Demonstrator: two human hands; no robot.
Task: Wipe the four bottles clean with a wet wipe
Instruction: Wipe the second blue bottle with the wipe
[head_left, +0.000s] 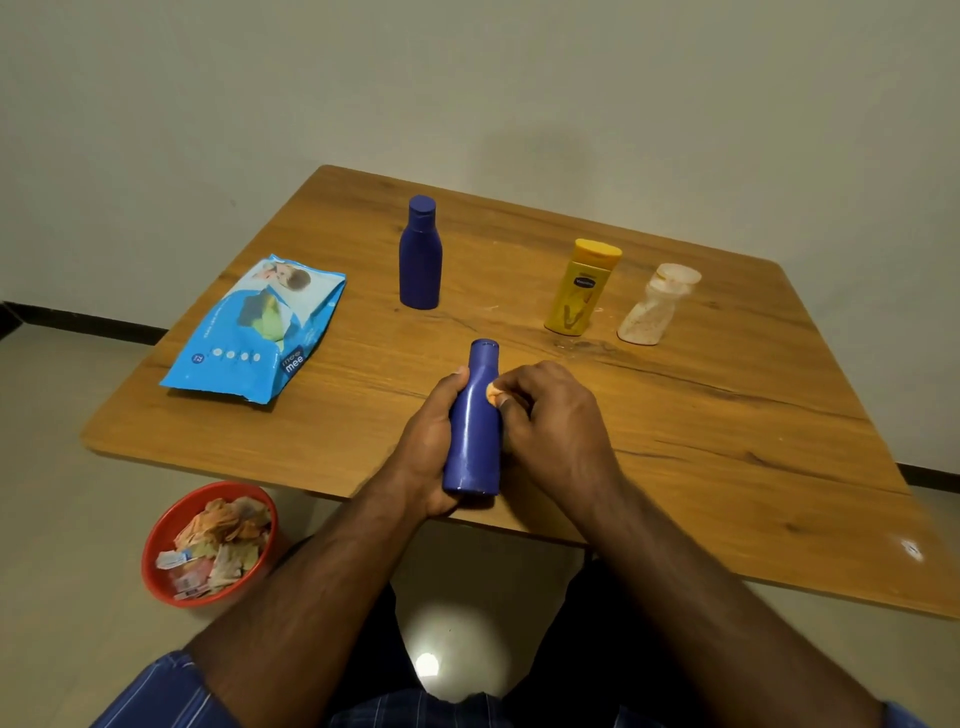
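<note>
A: Where is the bottle being cleaned, and how is it held?

B: A dark blue bottle (475, 431) is lifted over the near edge of the wooden table (675, 415), tilted with its cap pointing away from the person. The left hand (428, 447) is wrapped around its lower body from the left, fingers closed on it. The right hand (550, 415) sits against its right side, fingers pinched shut on a small wad of wipe (491, 392) pressed to the bottle's shoulder.

A: What is hard to see?

B: Most of the wipe is hidden inside the right hand; only a pale orange-tinted scrap shows. The left fingers are behind the bottle. The bottle's far side cannot be seen.

A: How does it look?

B: Smooth and glossy, with no label visible.

A: And the other bottles?

B: Three stand upright farther back: a second blue bottle (421, 254) left of centre, a yellow bottle (582, 288) to the right, and just beside it a whitish bottle (657, 306) smeared with orange-brown dust.

A: Anything else?

B: A light blue wipes pack (254, 332) lies flat on the table's left. On the floor below it, a red bowl (156, 545) holds crumpled scraps.
</note>
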